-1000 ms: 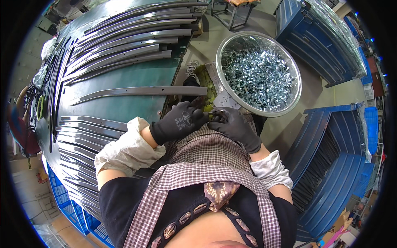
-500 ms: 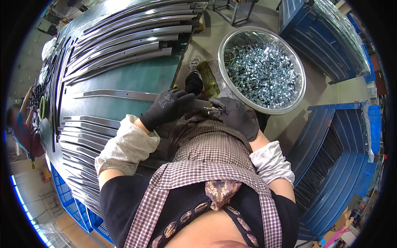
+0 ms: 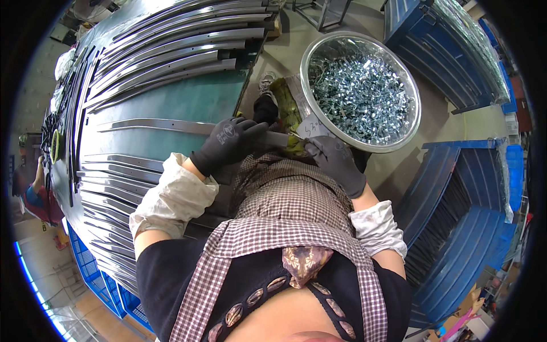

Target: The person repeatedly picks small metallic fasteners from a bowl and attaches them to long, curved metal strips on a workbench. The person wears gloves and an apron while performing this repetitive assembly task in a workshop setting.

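My left hand (image 3: pixel 231 141), in a dark grey work glove, is closed around a long black trim strip (image 3: pixel 162 125) close to its right end. The strip's other end reaches left over the green table. My right hand (image 3: pixel 336 162), gloved alike, has its fingertips pinched on a small shiny metal clip (image 3: pixel 296 135) just past the strip's right end. Whether clip and strip touch is not plain. Beyond my right hand stands a clear round basin (image 3: pixel 411 122) heaped with small metal clips (image 3: pixel 364 97).
More dark strips (image 3: pixel 176 60) lie in rows on the green table (image 3: pixel 165 102), far and near. Blue crates (image 3: pixel 450 62) stand at the right, one holding dark strips. Another person (image 3: pixel 43 196) is at the far left. A foot shows beside the table edge.
My right hand has drawn slightly right, away from the strip's end, and the clip has shifted a little farther up. My left hand keeps its hold on the strip.
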A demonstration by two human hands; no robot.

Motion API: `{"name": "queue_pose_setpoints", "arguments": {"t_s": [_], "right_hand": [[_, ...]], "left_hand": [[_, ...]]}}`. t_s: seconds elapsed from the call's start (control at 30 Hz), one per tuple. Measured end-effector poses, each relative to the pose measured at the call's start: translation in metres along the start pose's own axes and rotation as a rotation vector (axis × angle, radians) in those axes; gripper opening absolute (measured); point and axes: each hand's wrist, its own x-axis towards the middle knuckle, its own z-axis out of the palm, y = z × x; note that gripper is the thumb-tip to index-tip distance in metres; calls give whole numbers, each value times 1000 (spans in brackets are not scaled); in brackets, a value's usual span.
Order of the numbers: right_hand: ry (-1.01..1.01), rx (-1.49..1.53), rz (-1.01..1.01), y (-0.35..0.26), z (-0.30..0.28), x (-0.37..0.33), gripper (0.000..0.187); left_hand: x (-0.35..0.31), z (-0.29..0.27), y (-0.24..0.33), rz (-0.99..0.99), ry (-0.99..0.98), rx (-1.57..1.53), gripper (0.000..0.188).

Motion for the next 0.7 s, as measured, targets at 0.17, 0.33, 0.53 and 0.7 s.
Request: {"name": "queue_pose_setpoints", "arguments": {"t_s": [0.17,0.33,0.53,0.7], "right_hand": [[-140,-27,18,7,0,-10,27],[-100,-127,-99,2,7,-1,22],[-166,-364,-158,-35,-4,17,20],[-83,-166,-203,-14,-4,4,19]], "left_hand": [[0,-1,-1,-10,-37,36,52],[-1,1,-5,42,-23,47,48],[1,-2,-8,23,-71,18,47],[4,-9,3,26,-150,3,48]]}}
